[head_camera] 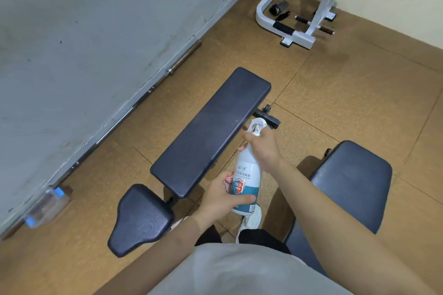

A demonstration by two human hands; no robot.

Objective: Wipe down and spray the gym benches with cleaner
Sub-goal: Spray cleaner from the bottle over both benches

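I count two gym benches: one long flat bench (211, 132) ahead of me, with its own separate seat pad (141, 220) at the near end, and a second bench (345, 189) to my right. One spray bottle (247, 175) of disinfectant sits between my two hands, my left hand (223, 196) low on the label and my right hand (263, 148) at the neck. One barbell (143, 96) lies along the foot of the wall. One white machine frame (299, 9) stands at the far side, with two dark items (279, 9) on the floor inside it. One clear plastic bottle (48, 206) lies by the wall.
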